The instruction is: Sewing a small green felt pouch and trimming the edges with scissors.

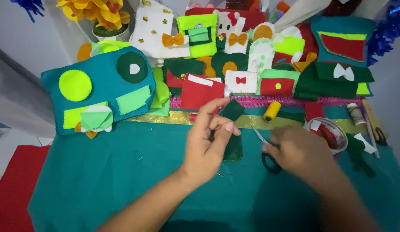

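The main risk lay in the cut itself: the dark green felt piece (pixel 232 129) was small and limp, pinched only at one side, so it could have folded or swung as the blades met it and given a crooked edge. The fingertips (pixel 228 127) of the left hand (pixel 207 144) sat close to where the scissors (pixel 265 148) pointed, so a hurried snip could have nicked them. The right hand (pixel 296 150) was blurred, which suggested quick motion and made a slip more likely.

The left hand was closed narrowly, thumb pressed against the forefingers, holding the felt piece upright above the teal cloth (pixel 122 180) that covered the table, near the middle of it. The right hand was curled down over the black handles of the scissors, just to the right of the felt; whether its fingers were fully through the loops could not be told, but the grip looked closed around them. The blades pointed up and left toward the felt and appeared slightly parted.

Toward the far edge lay a yellow thread spool (pixel 272 110), a round bowl (pixel 342 136) of scraps near the right edge, and a teal felt pouch (pixel 99 92) at the far left corner.
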